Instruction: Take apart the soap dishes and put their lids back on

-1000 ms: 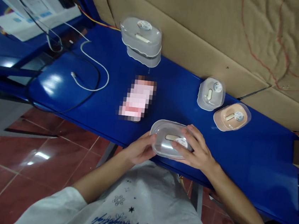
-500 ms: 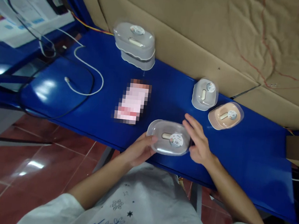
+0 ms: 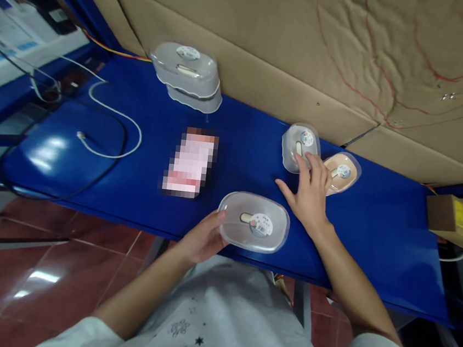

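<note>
My left hand (image 3: 205, 236) grips the left end of a clear-lidded plastic container (image 3: 234, 226) at the table's front edge, thumb on the lid. The lid has a small cream handle and a round label. My right hand (image 3: 309, 195) reaches over the table, fingers apart, by a small grey container (image 3: 291, 156) with a clear lid. Its fingertips overlap that container's near edge; whether they touch it I cannot tell. Just right of it, a peach container (image 3: 346, 174) with a clear lid is partly covered by the hand.
A stack of grey lidded containers (image 3: 188, 75) stands at the back left. A blurred-out pink rectangular item (image 3: 189, 163) lies on the blue table (image 3: 247, 142). A white cable (image 3: 139, 130) curls at the left. Cardboard (image 3: 249, 43) lines the back; a cardboard box (image 3: 454, 219) sits at the right end.
My right hand has left the held container and moved forward to the small grey container. My left hand keeps its hold. The view has shifted a little to the right.
</note>
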`<action>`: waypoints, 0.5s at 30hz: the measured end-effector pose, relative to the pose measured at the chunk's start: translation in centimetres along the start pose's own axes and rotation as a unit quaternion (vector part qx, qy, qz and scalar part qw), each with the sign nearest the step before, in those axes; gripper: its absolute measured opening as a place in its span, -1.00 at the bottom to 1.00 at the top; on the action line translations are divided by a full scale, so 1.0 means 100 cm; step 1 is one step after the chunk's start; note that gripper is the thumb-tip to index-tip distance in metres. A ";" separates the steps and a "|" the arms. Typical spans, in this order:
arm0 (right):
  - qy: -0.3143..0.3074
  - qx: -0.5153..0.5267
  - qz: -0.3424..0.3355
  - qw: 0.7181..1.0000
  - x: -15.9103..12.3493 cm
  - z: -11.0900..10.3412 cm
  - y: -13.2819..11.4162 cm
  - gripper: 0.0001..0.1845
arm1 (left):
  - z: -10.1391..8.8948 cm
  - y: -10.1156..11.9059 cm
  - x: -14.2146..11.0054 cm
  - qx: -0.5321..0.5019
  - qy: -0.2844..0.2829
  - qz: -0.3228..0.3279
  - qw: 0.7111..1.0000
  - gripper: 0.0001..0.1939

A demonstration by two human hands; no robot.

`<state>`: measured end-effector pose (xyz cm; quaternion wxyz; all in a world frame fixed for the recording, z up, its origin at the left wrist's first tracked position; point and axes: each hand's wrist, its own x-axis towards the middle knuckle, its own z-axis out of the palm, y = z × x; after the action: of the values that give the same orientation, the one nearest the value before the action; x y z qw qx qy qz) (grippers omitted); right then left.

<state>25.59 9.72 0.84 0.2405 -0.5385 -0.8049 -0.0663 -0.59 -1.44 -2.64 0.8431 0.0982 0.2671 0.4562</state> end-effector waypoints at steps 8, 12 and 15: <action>-0.119 0.302 -0.126 0.937 -0.018 -0.039 -0.014 -0.27 | 0.016 0.006 0.002 -0.008 0.016 0.022 1.000 -0.43; -0.178 0.299 -0.189 0.918 -0.027 -0.044 -0.029 -0.10 | 0.031 0.010 0.004 -0.027 -0.005 0.038 0.999 -0.28; -0.099 0.235 -0.169 0.952 -0.020 -0.028 -0.031 -0.19 | 0.039 0.013 0.004 -0.045 0.019 0.070 0.996 -0.17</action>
<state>24.32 5.78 2.81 0.2650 -0.3268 -0.8965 0.1388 0.74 -0.05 1.00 0.8077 0.0697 0.2544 0.5272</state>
